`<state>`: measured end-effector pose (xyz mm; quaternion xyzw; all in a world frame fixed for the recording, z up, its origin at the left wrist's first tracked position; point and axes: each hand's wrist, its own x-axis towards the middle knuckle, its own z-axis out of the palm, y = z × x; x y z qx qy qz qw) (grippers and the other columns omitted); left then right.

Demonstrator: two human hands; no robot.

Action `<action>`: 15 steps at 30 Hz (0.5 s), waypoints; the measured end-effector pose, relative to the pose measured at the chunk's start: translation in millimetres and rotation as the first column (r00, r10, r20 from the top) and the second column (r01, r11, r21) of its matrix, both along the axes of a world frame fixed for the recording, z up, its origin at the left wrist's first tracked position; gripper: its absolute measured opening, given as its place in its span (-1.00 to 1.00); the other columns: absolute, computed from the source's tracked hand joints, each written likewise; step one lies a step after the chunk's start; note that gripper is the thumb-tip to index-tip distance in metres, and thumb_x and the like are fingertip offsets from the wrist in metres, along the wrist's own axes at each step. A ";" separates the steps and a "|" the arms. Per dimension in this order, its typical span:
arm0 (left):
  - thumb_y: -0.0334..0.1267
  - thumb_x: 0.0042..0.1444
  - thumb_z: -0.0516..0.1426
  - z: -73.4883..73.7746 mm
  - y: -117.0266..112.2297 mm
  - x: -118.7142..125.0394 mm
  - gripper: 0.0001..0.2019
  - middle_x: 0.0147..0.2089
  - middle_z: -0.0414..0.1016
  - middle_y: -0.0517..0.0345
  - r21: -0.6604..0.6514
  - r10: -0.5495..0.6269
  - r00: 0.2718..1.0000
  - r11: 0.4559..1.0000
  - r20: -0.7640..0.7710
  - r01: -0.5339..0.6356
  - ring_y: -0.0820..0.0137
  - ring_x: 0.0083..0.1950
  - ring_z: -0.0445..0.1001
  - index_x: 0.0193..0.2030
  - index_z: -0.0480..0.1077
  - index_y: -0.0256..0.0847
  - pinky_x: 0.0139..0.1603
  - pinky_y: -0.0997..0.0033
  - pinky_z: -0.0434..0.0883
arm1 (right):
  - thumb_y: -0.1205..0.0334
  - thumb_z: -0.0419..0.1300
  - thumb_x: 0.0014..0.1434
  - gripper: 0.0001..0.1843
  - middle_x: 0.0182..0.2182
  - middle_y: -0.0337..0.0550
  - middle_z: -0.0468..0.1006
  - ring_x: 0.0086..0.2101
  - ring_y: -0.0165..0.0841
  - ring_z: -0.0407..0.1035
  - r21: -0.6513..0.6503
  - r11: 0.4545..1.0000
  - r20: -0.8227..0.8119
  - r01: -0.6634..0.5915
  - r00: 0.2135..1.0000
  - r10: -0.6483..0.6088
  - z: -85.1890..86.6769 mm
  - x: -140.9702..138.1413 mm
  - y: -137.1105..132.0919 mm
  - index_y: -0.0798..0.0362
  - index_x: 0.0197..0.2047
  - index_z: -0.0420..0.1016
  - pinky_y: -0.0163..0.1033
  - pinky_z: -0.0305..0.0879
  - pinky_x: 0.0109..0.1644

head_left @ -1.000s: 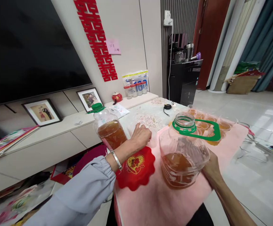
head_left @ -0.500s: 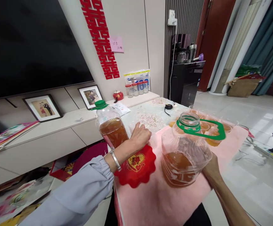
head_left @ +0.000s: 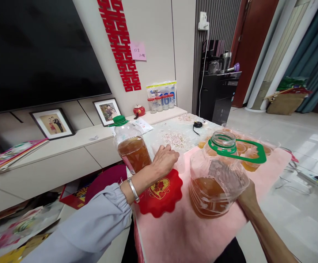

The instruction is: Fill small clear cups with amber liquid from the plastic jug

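Note:
A large clear plastic jug (head_left: pixel 216 193), uncapped and partly filled with amber liquid, stands upright on the pink cloth (head_left: pixel 181 233). Its green carry handle (head_left: pixel 260 151) sticks out to the right at the neck. My right hand (head_left: pixel 247 193) grips the jug's right side from behind, most fingers hidden. My left hand (head_left: pixel 166 160) is closed, fingers bent down over a clear, thin plastic thing (head_left: pixel 181 165) whose kind I cannot make out. Below that hand lies a red scalloped plate (head_left: pixel 164 202) with a gold heart. A second jug of amber liquid (head_left: pixel 134 151), green-capped, stands behind my left forearm.
Several clear cups of amber liquid (head_left: pixel 250 166) stand behind the open jug. A black tape measure (head_left: pixel 197 125) lies on the flowered tablecloth (head_left: pixel 172 138). Beyond are a low cabinet (head_left: pixel 79 149) with framed photos, several red-lidded jars (head_left: pixel 159 104) and a red pot (head_left: pixel 139 110).
My left hand's fingers, stretched forward before, have bent down and drawn in, and the hand has shifted slightly right. My right hand and the open jug look the same.

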<state>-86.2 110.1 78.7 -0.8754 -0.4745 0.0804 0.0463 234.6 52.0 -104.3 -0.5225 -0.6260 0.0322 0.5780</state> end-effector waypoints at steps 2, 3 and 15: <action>-0.29 0.38 0.12 -1.0 0.9 0.7 -0.84 -0.04 0.54 0.07 0.005 0.002 1.000 1.000 0.018 -0.002 0.25 0.23 0.45 -0.03 0.50 -0.27 0.30 0.04 0.45 | -0.23 0.20 0.63 -0.39 -0.32 -0.20 0.45 -0.40 -0.50 0.38 -0.004 1.000 0.000 0.000 1.000 0.000 -0.4 0.3 0.2 0.22 -0.18 0.46 -0.47 0.38 -0.37; -0.29 0.39 0.11 -1.2 1.0 1.5 -0.84 -0.04 0.54 0.06 0.006 0.004 1.000 1.000 0.024 -0.005 0.26 0.22 0.46 -0.02 0.50 -0.28 0.28 0.06 0.46 | -0.23 0.20 0.63 -0.38 -0.32 -0.20 0.45 -0.40 -0.50 0.38 -0.006 1.000 0.001 -0.001 1.000 0.001 -0.7 0.6 0.4 0.22 -0.19 0.45 -0.47 0.38 -0.37; -0.18 0.40 0.16 -23.2 -0.9 7.6 -0.75 0.05 0.56 0.02 -0.056 0.075 0.989 0.996 0.128 -0.069 0.36 0.06 0.55 0.08 0.46 -0.31 0.14 0.18 0.59 | -0.28 0.19 0.61 -0.36 -0.33 -0.20 0.42 -0.40 -0.49 0.36 -0.071 0.997 -0.025 0.020 0.999 -0.022 -8.4 5.5 -0.7 0.21 -0.17 0.45 -0.46 0.37 -0.36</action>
